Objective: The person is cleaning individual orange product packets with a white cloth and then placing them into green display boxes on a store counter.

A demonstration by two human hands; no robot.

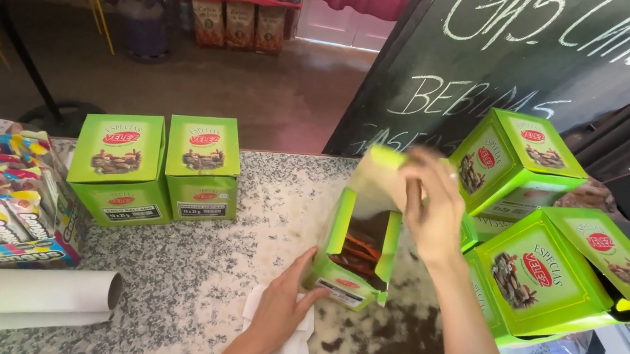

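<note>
Right hand [431, 207] pinches the raised lid flap of the open green box [358, 250], which stands upright mid-counter, long axis vertical. Your left hand [283, 305] lies flat (fingers spread) against the box's lower front corner, over a white paper slip [298, 348]. Stacked green boxes [539, 235] crowd the right side; the granite counter [234, 273] has open room leftward before two closed boxes [158, 170].

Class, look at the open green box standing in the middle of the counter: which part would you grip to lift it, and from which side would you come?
Probably grip the open green box low on its closed side walls, coming from the near side. Its flap is raised and packets show inside, so the top gives no firm hold. The left hand already steadies its base; the right hand holds the flap.
</note>
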